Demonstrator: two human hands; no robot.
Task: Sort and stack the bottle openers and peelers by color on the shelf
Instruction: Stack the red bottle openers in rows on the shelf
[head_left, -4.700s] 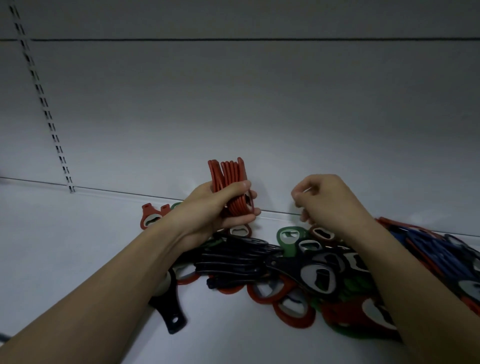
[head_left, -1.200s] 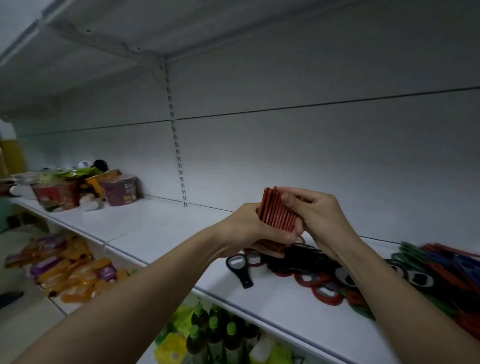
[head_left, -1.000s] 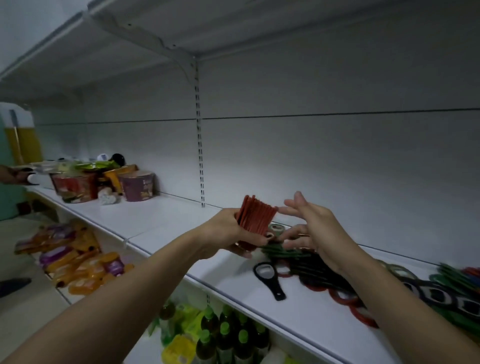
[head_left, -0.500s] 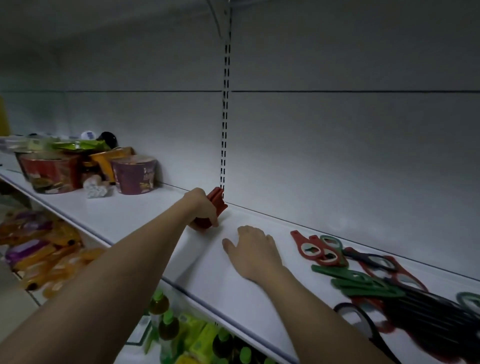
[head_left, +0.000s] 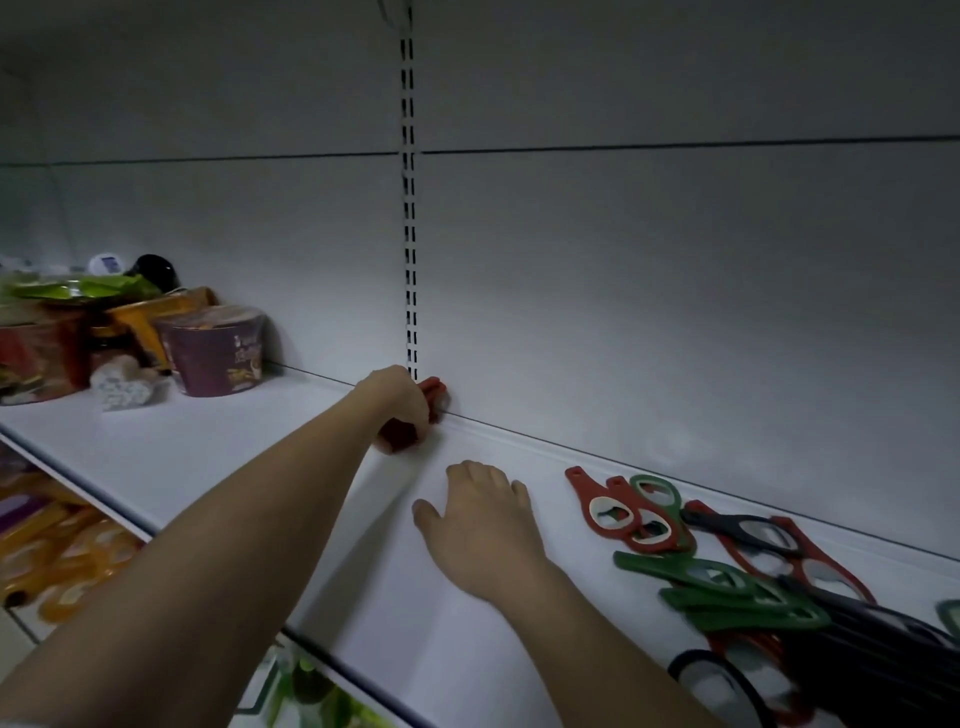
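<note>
Up on the white shelf (head_left: 218, 441), the left hand (head_left: 399, 402) grips what seems a red opener stack (head_left: 435, 391) against the back wall; the right hand (head_left: 480, 525) rests flat, fingers spread, beside the mixed opener pile (head_left: 727, 571).

red stack (head_left: 435, 391) mostly behind left hand (head_left: 399, 404)

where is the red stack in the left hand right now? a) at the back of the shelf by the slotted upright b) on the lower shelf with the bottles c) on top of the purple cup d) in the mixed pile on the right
a: the left hand holds the red stack against the back wall of the shelf, right below the slotted upright, apart from the purple cup and the mixed pile.
</note>
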